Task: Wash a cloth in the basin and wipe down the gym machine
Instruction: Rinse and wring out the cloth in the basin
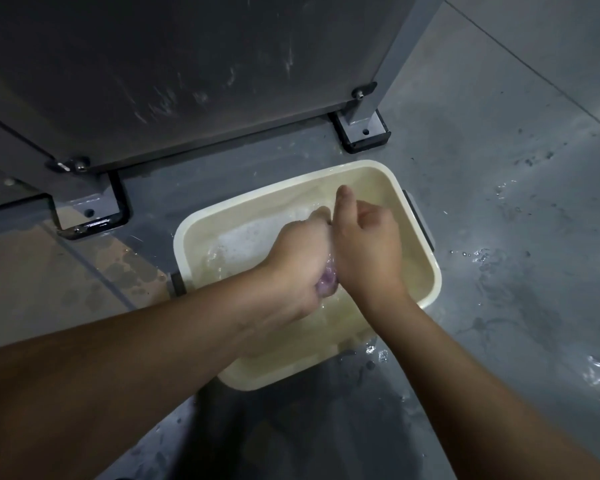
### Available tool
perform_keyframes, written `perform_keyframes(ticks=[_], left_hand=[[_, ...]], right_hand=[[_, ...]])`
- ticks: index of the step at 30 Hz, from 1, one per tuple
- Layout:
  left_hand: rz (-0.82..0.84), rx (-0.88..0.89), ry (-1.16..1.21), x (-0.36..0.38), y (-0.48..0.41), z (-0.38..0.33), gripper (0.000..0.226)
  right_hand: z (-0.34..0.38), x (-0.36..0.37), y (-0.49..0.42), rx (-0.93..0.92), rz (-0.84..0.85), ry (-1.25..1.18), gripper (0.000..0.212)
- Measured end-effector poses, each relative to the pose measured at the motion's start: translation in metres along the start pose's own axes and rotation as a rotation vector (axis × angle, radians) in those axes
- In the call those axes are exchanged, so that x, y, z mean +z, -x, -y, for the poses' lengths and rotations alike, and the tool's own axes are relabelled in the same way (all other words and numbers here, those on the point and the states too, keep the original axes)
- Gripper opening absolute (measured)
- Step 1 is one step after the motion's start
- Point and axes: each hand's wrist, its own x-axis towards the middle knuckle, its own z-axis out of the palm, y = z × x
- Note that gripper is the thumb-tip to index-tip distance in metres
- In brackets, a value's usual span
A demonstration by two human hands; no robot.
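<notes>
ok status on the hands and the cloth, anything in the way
Left hand and right hand both gripping the cloth. Cloth bunched over the basin, soapy water. Nothing blocking.

- A gym floor: the grey steel frame (400,46) of a machine stands on bolted foot plates (362,131), with a dark scuffed panel (174,64) between its posts.
- The smooth grey floor (516,168) around it is wet with splashes.
- A cream plastic basin (426,292) of soapy water sits beside the machine's base.

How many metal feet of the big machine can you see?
2. One foot sits just behind the basin; the other foot is off to its left. More may be hidden outside the picture.
</notes>
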Motion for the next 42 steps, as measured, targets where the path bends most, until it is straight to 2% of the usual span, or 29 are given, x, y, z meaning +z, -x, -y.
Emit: perform_keyframes(ticks=[4,6,8,10,12,14,15,17,19,22,24,26,28,31,36,40,42], left_hand=[[-0.079,0.093,-0.227,-0.013,-0.004,0.002,0.064],[-0.169,0.084,-0.21,-0.019,-0.009,0.004,0.058],[-0.277,0.063,-0.141,-0.024,-0.015,0.003,0.041],[-0.325,0.033,-0.118,-0.028,-0.019,0.003,0.035],[-0.277,-0.015,-0.159,-0.028,-0.016,0.006,0.039],[-0.214,-0.054,-0.244,-0.027,-0.008,0.009,0.031],[-0.191,-0.08,-0.268,-0.027,-0.005,0.011,0.026],[-0.166,-0.13,-0.267,-0.028,-0.002,0.016,0.021],[-0.149,-0.159,-0.23,-0.03,-0.002,0.017,0.022],[-0.102,-0.172,-0.113,-0.031,-0.005,0.01,0.024],[-0.039,-0.182,-0.07,-0.029,-0.003,0.004,0.032],[0.01,-0.193,-0.15,-0.025,-0.003,0.002,0.034],[0.044,-0.186,-0.197,-0.019,-0.001,0.001,0.028],[0.04,-0.222,-0.084,-0.009,0.004,-0.006,0.027],[0.122,-0.162,0.045,-0.001,0.01,-0.004,0.057],[0.175,-0.117,0.076,0.002,0.015,-0.008,0.068],[0.179,-0.121,0.075,0.003,0.018,-0.01,0.068]], right_hand=[[-0.01,0.004,-0.014,-0.028,0.115,0.314,0.062],[-0.021,0.002,-0.026,0.087,0.24,0.365,0.065],[-0.029,-0.005,-0.036,0.223,0.391,0.221,0.063],[-0.033,-0.01,-0.039,0.232,0.48,0.218,0.043],[-0.039,-0.01,-0.038,0.158,0.483,0.473,0.028],[-0.039,-0.003,-0.037,0.088,0.444,0.726,0.028],[-0.037,0.002,-0.036,0.046,0.469,0.866,0.032],[-0.031,0.007,-0.035,-0.002,0.637,1.104,0.032],[-0.03,0.006,-0.035,-0.024,0.69,1.022,0.032],[-0.021,-0.014,-0.022,-0.011,0.558,0.447,0.012],[-0.011,-0.032,-0.009,0.082,0.51,0.078,0.03],[0.004,-0.045,0.003,0.095,0.486,-0.091,0.045],[0.016,-0.048,0.013,0.054,0.432,-0.127,0.055],[0.018,-0.037,0.021,-0.07,0.332,-0.145,0.067],[0.0,-0.016,0.02,-0.227,0.085,-0.036,0.055],[-0.001,-0.014,0.025,-0.397,0.051,0.052,0.056],[-0.001,-0.013,0.025,-0.35,0.064,0.122,0.056]])
